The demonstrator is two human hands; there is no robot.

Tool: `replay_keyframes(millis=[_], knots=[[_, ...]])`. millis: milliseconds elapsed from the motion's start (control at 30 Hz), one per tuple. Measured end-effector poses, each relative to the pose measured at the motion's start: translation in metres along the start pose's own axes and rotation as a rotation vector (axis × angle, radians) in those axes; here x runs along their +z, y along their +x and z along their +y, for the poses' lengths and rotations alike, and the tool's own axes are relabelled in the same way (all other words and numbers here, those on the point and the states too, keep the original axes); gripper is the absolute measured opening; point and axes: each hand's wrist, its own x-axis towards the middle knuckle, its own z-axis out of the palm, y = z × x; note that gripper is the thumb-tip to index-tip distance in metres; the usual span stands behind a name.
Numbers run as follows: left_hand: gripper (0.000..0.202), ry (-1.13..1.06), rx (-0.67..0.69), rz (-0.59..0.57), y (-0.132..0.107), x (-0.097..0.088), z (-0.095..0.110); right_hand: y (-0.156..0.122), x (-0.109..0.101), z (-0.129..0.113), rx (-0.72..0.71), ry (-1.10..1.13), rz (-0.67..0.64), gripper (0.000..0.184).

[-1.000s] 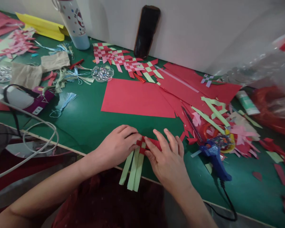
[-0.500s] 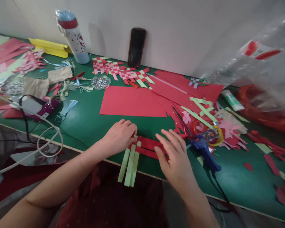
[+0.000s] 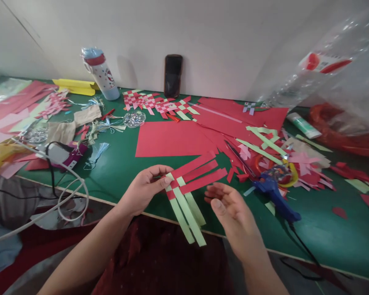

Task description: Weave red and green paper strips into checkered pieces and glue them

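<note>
Between thumb and fingers, my left hand (image 3: pixel 146 186) grips the upper left corner of a woven piece of paper strips (image 3: pixel 176 187). Its red strips (image 3: pixel 203 174) fan out to the upper right, and its pale green strips (image 3: pixel 186 217) hang toward the table's front edge. Red and green cross in a small checked patch near my left thumb. My right hand (image 3: pixel 232 211) is beside the red strip ends, fingers curled loosely and apart, with nothing visible in it. A red paper sheet (image 3: pixel 172 139) lies flat behind the piece.
Finished-looking checked weaves (image 3: pixel 155 102) lie near the wall below a phone (image 3: pixel 173 76). A bottle (image 3: pixel 103 76) stands at the back left. To the right are a blue glue gun (image 3: pixel 275 196), paper scraps (image 3: pixel 304 164) and a glue tube (image 3: pixel 304 125). A white cable (image 3: pixel 70 176) loops at left.
The woven piece has been lifted off the table and turned, its red strips now pointing up and right. My left hand has changed to a thumb-on-top hold. My right hand has moved slightly right and down.
</note>
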Motion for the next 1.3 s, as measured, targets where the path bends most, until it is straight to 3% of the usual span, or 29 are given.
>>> replay_keyframes(millis=[100,167,467,700,1067,1300], knots=[[0.029,-0.124,0.014,-0.008,-0.006,0.006,0.001,0.005,0.014,-0.008,0.086,0.139,-0.245,0.048],[0.027,-0.15,0.024,-0.024,-0.009,0.009,0.002,0.008,0.022,-0.014,0.099,0.209,-0.331,0.045],[0.035,-0.224,-0.014,-0.071,-0.013,0.017,0.001,0.006,0.039,-0.017,0.15,0.256,-0.174,0.024],[0.04,-0.244,-0.061,-0.025,-0.012,0.026,0.003,0.002,0.041,-0.016,0.087,0.144,-0.184,0.029],[0.036,-0.226,-0.059,-0.034,-0.011,0.029,0.003,0.0,0.045,-0.018,0.154,0.302,-0.187,0.032],[0.04,-0.25,-0.074,-0.054,-0.014,0.031,0.004,0.001,0.046,-0.011,0.154,0.218,-0.061,0.03]])
